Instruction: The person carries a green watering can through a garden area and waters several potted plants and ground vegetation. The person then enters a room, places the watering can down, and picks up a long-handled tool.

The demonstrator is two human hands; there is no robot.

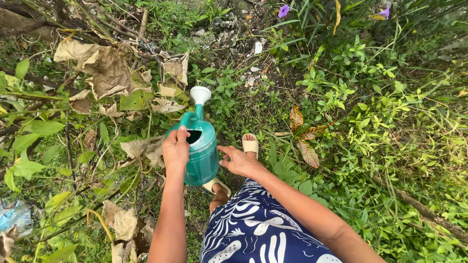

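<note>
Two hands on one green watering can [201, 152] here, sort of. Left hand [175, 150] is curled over the top of it, fingers pressed together and wrapped round the handle right by the dark fill opening, so that hand is carrying the can. Its white sprinkler head [200, 94] points away from the fingers, up toward a patch of bare dirt [253, 53] and scattered stones.

Right hand [239, 161] is just beside the can's body on the other side, fingers loosely spread and bent, tips near the plastic. Can't tell if they actually touch it, looks like a small gap to me.

Past the right fingertips there's a foot in a beige sandal [250, 144], and below the can the other sandal [217, 185] peeks out. A blue and white patterned skirt [253, 229] sits under the right forearm.

Off to the left of the left-hand knuckles: big dry brown leaves [105, 68] piled over green weeds. To the right of the right hand, a small plant with orange-striped leaves [307, 139] in the grass, and purple flowers [283, 10] way up top.
</note>
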